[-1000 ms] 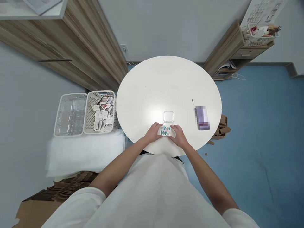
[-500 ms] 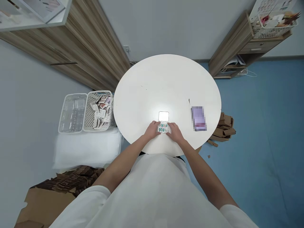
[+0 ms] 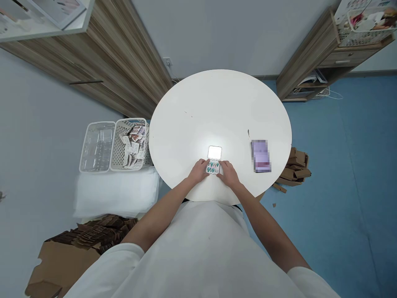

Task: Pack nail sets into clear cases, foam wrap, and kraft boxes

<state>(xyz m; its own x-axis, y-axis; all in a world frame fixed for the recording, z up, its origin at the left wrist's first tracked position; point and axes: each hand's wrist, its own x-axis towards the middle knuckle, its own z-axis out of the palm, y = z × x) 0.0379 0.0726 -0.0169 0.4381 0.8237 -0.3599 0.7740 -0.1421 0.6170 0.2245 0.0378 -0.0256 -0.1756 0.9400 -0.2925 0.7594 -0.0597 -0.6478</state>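
A small clear case (image 3: pixel 214 153) lies on the round white table (image 3: pixel 217 99), near its front edge, with its lid raised on the far side. Rows of teal and pale pointed pieces (image 3: pixel 212 167), which look like press-on nails, fill its near half. My left hand (image 3: pixel 199 171) grips the case's left side between thumb and fingers. On the right side, my right hand (image 3: pixel 228 174) holds it the same way. To the right on the table lies a purple item (image 3: pixel 261 156), blurred out.
Left of the table stand a white basket of printed cards (image 3: pixel 130 145) and an open clear container (image 3: pixel 97 147). Cardboard pieces (image 3: pixel 294 167) lie on the floor at right. A cardboard box (image 3: pixel 62 265) is at lower left.
The view has shifted slightly. Both hands stay on the case, which looks unchanged.
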